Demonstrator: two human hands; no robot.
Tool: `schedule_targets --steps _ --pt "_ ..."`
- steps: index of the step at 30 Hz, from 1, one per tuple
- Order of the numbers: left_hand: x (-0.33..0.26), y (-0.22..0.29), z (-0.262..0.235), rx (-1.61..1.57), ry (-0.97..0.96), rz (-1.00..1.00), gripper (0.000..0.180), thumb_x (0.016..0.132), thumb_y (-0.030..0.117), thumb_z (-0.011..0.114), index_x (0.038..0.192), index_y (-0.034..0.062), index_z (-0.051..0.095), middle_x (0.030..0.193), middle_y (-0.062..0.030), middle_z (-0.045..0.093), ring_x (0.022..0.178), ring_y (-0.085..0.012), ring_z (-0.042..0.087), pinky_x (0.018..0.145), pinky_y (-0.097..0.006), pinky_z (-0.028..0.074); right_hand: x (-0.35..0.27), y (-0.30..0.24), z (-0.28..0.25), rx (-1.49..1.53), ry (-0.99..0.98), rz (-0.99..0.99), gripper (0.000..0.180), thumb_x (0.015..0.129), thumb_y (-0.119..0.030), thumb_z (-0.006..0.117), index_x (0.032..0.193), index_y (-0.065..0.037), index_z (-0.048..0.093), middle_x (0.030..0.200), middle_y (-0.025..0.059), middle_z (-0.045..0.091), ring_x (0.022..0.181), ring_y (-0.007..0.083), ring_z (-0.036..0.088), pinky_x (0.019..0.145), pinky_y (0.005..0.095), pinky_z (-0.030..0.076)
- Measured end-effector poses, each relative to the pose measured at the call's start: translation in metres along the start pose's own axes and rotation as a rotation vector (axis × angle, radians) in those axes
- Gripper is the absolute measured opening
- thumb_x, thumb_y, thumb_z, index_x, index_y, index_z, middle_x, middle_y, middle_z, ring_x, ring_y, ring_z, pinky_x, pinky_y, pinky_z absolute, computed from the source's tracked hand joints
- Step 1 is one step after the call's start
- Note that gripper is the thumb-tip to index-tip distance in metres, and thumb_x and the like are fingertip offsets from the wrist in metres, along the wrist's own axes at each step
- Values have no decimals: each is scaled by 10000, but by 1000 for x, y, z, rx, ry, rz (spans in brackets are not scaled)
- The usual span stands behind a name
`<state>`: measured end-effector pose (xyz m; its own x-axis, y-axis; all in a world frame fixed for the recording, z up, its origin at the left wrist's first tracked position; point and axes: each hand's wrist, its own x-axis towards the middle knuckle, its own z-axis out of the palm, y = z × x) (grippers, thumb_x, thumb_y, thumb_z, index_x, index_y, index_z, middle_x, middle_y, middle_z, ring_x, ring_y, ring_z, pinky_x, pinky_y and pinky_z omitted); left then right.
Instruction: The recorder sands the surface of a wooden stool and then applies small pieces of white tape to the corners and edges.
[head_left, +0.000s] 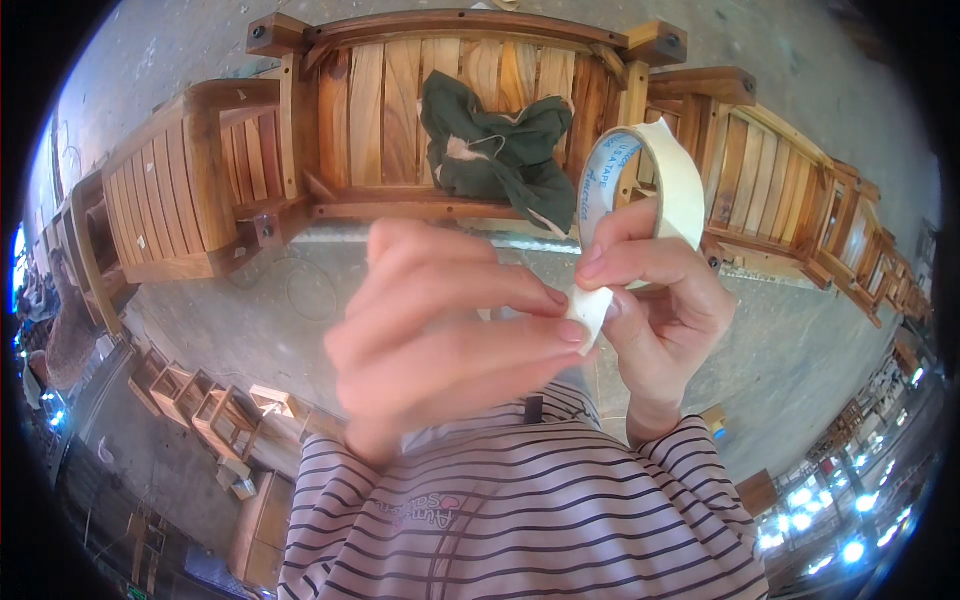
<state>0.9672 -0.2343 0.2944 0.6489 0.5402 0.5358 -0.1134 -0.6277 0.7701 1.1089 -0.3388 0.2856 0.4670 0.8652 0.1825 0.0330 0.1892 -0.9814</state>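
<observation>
A roll of cream masking tape [680, 185] hangs over the fingers of my right hand [665, 310], which pass through its ring. Between my right thumb and forefinger is a short strip of tape [588, 312]. My left hand [440, 310] pinches the same strip from the other side; it is somewhat smeared by motion. Both hands are close together in front of my striped shirt. Beyond them, a dark green cloth [500, 150] lies crumpled on the slatted seat of a wooden chair [385, 110].
Other slatted wooden chairs stand in a row to the left [160, 190] and right [760, 170]. Small wooden frames [225, 420] stand on the concrete floor [400, 265] at the lower left. Bright lights show at the lower right.
</observation>
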Motion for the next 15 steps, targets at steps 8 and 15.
schedule_targets --steps 8,15 --pt "-162 -41 -30 204 -187 -1012 412 790 121 764 1154 -25 638 969 -183 659 896 -279 620 793 -349 485 -11 -11 2 293 119 360 769 967 -368 510 1530 -82 70 803 143 596 536 143 519 496 250 433" --pt "-520 -61 -59 235 -652 -1812 720 961 457 514 1450 -41 336 1517 -219 316 1385 -350 339 1138 -419 293 -25 0 8 161 28 281 840 934 -263 535 1534 -76 -21 765 130 637 632 176 570 625 294 480"
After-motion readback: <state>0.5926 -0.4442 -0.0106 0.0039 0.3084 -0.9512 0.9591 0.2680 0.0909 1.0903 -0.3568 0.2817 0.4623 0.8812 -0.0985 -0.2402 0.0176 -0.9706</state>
